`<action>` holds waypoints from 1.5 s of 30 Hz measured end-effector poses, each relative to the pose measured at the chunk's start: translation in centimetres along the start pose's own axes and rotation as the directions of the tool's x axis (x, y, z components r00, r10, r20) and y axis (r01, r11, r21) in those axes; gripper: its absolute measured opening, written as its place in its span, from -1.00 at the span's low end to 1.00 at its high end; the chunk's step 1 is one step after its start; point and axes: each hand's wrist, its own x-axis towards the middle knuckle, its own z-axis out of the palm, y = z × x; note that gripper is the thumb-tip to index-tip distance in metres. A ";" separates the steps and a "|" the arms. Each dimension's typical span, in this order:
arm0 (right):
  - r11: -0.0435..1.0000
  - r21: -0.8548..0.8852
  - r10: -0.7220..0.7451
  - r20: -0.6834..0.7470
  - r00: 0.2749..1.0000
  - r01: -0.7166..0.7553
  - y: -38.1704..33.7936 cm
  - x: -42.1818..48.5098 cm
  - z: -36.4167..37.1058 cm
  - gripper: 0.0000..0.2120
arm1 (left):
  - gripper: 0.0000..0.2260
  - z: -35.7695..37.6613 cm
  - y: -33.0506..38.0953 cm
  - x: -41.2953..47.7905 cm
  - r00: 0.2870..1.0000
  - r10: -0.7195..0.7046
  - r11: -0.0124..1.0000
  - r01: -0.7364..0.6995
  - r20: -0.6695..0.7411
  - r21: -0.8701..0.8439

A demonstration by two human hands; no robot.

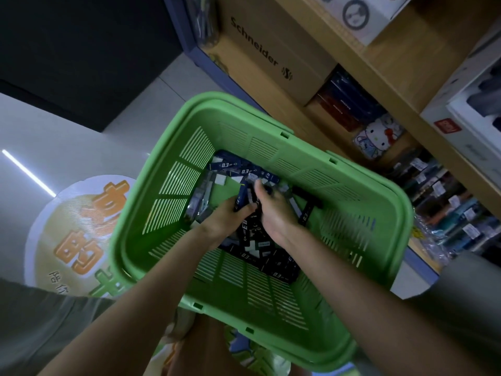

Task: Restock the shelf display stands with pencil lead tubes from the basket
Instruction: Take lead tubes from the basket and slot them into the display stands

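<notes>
Both hands in slotted green plastic basket (189,183): left hand (226,219) grips a bunch of dark-blue pencil lead tubes (245,195), approx. upright; right hand (273,210) curled into the pile alongside, grasp unclear. Wooden shelf (393,77) lies right, nearer right hand.

Single view, head-worn, wide-angle. It looks steeply down and slightly forward into the green basket (233,123), which fills the middle of the frame. Range is close: the "0.3" print reads on the pencil lead tubes (230,165) on the basket's bottom. Both forearms enter from the bottom edge, on the basket's near side, and meet over its middle. The view appears rolled, since the shelf (393,77) boards beyond and right of the basket run diagonally. The floor (40,131) lies left of the basket. The basket's right side is blurred.
</notes>
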 end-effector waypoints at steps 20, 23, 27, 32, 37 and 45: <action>0.554 -0.823 -0.190 0.020 0.982 0.124 4.5 4.0 -7.3 -0.50 | -0.64 -2.9 -0.1 0.2 0.969 -0.031 0.998 0.043 -0.243 0.046; 0.452 -0.882 -0.202 0.047 0.978 0.136 6.3 4.3 -6.7 -0.47 | -0.56 -3.0 0.0 0.4 0.970 -0.020 0.997 0.037 -0.242 0.064; 0.473 -0.865 -0.170 0.099 0.980 0.170 7.9 4.0 -6.0 -0.52 | -0.58 -2.8 0.1 0.6 0.970 -0.014 0.997 0.032 -0.241 0.072; 0.261 -0.941 -0.109 0.193 0.975 0.215 8.2 4.5 -5.3 -0.49 | -0.86 -2.8 -0.2 0.6 0.975 0.023 0.999 -0.011 -0.222 0.052; 0.194 -0.960 -0.028 0.199 0.980 0.201 6.9 4.8 -5.0 -0.65 | -0.90 -2.8 -0.1 -0.3 0.976 0.027 0.999 -0.018 -0.215 0.044; 0.275 -0.954 -0.032 0.116 0.993 0.120 3.8 3.0 -3.4 -0.68 | -0.92 -2.7 0.1 -3.0 0.984 0.002 0.979 -0.038 -0.178 -0.200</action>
